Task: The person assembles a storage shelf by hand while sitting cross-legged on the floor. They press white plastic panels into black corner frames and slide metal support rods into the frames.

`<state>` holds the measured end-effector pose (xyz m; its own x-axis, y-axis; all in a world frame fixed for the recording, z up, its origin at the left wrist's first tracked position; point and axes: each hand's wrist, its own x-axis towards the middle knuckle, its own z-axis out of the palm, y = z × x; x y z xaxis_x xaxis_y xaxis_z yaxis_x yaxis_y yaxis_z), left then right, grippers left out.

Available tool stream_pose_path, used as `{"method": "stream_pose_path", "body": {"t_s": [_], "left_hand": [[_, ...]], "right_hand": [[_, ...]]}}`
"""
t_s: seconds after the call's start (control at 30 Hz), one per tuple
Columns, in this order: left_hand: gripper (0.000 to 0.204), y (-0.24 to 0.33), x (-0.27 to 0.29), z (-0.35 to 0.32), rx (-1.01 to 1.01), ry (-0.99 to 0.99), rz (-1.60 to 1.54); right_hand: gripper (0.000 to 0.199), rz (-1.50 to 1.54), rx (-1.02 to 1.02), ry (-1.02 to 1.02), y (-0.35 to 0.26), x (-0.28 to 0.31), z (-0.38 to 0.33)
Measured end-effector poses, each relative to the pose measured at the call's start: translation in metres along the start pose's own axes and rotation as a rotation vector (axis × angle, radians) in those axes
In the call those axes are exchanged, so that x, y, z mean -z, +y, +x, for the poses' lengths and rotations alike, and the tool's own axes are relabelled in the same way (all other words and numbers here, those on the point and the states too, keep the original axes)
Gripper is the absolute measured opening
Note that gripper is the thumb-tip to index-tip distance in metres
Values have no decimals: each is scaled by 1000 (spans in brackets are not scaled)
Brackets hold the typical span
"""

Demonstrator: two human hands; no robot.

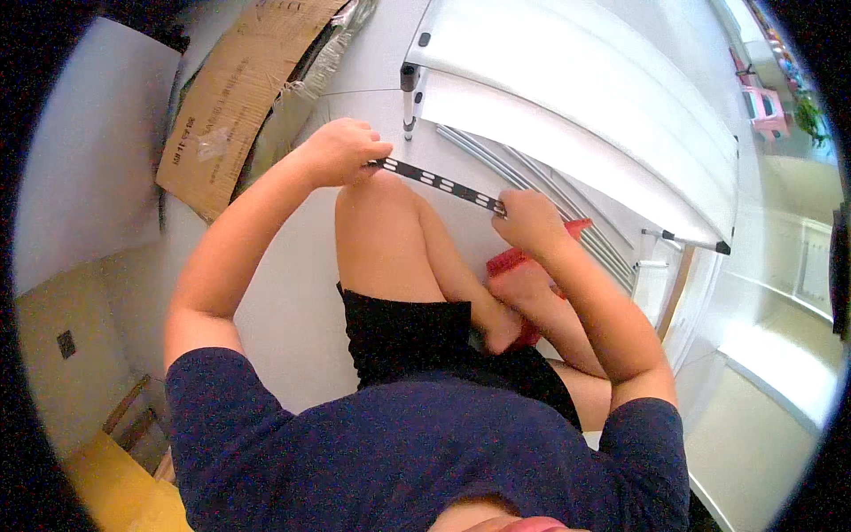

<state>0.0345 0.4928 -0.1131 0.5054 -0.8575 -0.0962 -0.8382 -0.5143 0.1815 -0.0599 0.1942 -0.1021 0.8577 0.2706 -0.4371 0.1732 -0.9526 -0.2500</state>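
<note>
A flat black strip with several slots stretches between my two hands, above my bent legs. My left hand is closed on its left end, just over my raised knee. The fingers of my right hand are closed round the other end, which sits a little lower. Behind my right hand lie several thin grey metal tubes on the pale floor. Beyond them stands a white panelled rack with black corner fittings. My fingertips are partly hidden at both ends of the strip.
A flattened brown cardboard box with crumpled plastic wrap lies at the far left. A red item is by my foot. A pink stool stands at the far right, and a yellow surface is at the lower left.
</note>
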Motion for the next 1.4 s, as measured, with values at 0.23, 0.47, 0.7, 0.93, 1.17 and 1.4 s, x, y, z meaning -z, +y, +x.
{"method": "stream_pose_path", "body": {"t_s": [0.23, 0.47, 0.7, 0.93, 1.17, 1.4], "left_hand": [[25, 6, -4, 11, 260, -219, -46], [16, -10, -24, 9, 167, -73, -17], [10, -5, -26, 6, 148, 29, -20], [13, -16, -30, 24, 164, -41, -11], [20, -16, -9, 14, 202, -115, -158], [17, -20, -28, 17, 193, -18, -68]], "right_hand": [[18, -89, 23, -119, -2, -6, 24], [20, -36, 20, -54, 5, -14, 24], [18, 31, 75, 7, 5, -20, 16], [20, -70, 41, -4, 17, -29, 29], [19, -64, 53, 56, 10, -12, 30], [20, -28, 49, 41, 13, -26, 24]]}}
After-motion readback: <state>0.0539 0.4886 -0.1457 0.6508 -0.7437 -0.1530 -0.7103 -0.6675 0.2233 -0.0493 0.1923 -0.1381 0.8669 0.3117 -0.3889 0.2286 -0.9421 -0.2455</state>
